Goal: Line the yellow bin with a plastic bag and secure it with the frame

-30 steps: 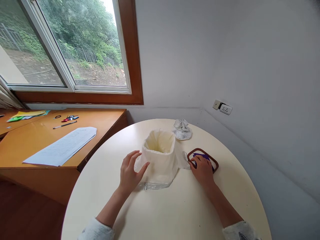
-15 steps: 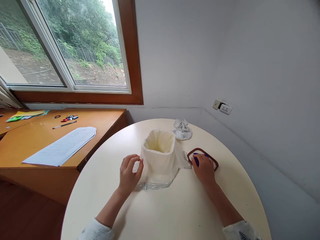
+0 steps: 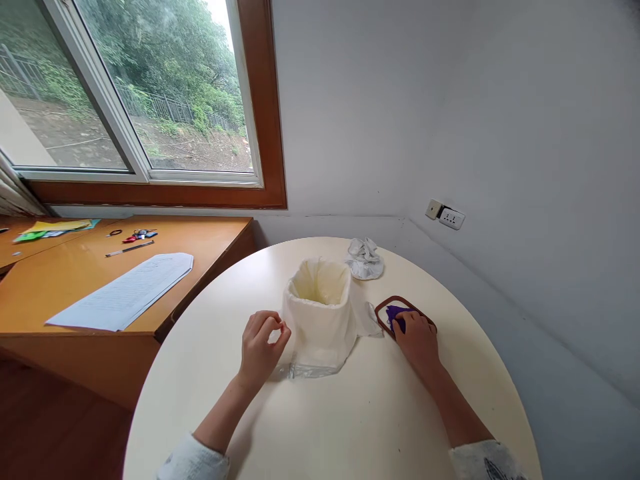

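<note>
Right hand nearer, fingers curled, grip unclear; purple cloth at fingertips, forward-left, inside brown frame, frame slanting far-left to near-right. Left hand beside white bag, thumb meeting forefinger.

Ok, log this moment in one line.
left hand: curled beside bag-lined bin | right hand: touching purple cloth within brown frame | also on white table: crumpled white bundle
</note>
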{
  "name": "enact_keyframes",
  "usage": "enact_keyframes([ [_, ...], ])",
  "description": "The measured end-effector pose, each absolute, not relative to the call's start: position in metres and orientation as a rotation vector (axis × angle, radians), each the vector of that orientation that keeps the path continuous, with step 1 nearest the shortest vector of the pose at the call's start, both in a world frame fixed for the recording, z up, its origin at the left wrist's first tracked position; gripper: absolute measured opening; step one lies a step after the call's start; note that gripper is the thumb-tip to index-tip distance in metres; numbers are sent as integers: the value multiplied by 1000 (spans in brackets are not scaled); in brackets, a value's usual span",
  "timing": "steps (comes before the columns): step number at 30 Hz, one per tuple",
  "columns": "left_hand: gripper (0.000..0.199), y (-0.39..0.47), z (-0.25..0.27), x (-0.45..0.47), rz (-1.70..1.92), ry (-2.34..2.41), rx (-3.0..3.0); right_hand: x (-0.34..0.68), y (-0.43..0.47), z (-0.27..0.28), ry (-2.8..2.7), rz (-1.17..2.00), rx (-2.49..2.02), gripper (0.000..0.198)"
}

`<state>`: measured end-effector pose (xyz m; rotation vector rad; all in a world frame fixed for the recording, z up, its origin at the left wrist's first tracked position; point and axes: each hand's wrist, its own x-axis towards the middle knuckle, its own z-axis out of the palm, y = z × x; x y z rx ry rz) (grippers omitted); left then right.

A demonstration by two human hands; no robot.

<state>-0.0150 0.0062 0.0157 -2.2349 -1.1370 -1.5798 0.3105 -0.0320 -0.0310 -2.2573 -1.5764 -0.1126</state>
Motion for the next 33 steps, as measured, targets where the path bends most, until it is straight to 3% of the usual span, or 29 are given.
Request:
enact_keyframes([
  [9,23,5,16,-13,-1578,-1152,-2278,310,-31,-30,-1577,-67,-2290,25],
  [17,12,4,15,-15,-1575,-1214,-2310,313,-29,-34,-1590,-65,-2224,34],
  [23,10,5,13,-15,-1549,-1215,-2334,323,-27,-37,-1577,-42,-2189,22],
  [28,10,5,13,-15,-1551,-1212,-2330,318,-30,-28,-1410,-36,-1954,25],
  [33,11,4,14,-14,-1560,-1192,-2330,306,-32,-28,-1708,76,-1835,21],
])
